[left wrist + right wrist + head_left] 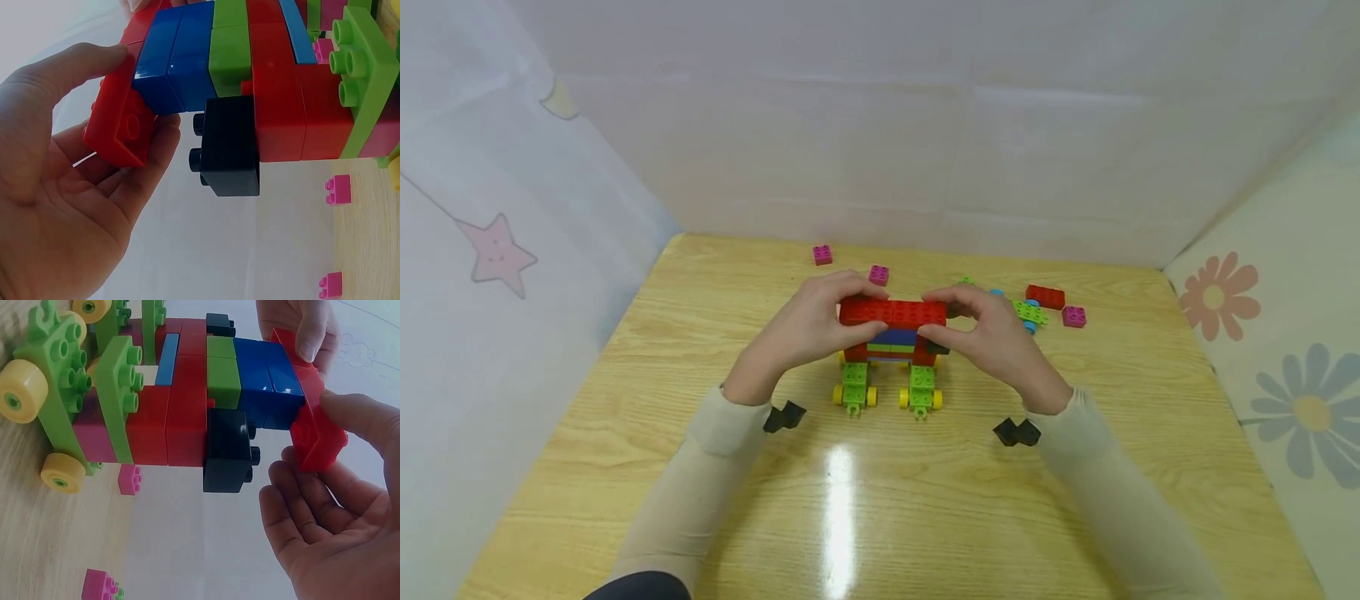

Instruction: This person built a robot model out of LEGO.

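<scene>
A toy-brick structure stands on wheeled green bases (854,385) with yellow wheels. Along its top run red bricks (892,313), above a blue layer (172,59) and a green brick (229,56). My left hand (816,321) pinches the left end of that red top, thumb on the near side and fingers behind. At the opposite end, my right hand (992,333) grips the red top the same way. Both ends overhang the blue bricks. Below them, a black brick (231,147) juts out at one side, and another black brick (228,450) at the other.
Small pink bricks (822,255) lie at the back of the wooden table (700,292). Behind my right hand are a green wheeled base (1028,312) with blue wheels, a loose red brick (1045,297) and one more pink brick (1074,317). Cloth walls (850,150) enclose the table.
</scene>
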The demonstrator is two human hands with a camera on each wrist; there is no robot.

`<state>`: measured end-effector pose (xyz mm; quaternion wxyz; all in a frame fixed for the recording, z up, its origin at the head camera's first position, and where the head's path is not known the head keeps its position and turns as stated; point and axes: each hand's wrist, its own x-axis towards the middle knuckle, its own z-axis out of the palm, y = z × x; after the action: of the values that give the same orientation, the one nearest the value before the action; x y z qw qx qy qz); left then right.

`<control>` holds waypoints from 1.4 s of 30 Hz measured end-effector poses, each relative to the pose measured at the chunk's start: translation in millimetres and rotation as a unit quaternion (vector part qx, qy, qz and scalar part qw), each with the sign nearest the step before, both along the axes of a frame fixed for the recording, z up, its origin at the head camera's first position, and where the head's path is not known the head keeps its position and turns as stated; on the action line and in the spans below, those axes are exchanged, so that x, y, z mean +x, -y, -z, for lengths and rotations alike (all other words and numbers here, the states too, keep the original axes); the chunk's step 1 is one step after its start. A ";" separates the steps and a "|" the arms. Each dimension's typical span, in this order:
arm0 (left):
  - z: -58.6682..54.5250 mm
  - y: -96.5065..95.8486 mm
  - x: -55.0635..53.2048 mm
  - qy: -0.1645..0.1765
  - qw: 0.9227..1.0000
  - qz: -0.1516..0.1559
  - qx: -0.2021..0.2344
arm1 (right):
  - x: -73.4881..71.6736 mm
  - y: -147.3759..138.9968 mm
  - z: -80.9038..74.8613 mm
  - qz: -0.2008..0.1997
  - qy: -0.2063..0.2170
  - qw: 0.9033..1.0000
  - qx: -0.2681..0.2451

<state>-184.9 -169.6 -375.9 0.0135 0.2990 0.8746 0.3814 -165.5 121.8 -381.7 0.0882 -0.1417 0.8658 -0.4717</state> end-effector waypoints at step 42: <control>-4.3 5.0 -0.2 0.015 0.999 -0.005 -0.030 | -3.9 -77.4 6.8 0.065 -0.013 0.996 0.056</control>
<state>-185.2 -174.6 -371.6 0.0339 0.2883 0.8868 0.3595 -169.3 199.2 -388.5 0.0544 -0.0863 0.8994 -0.4251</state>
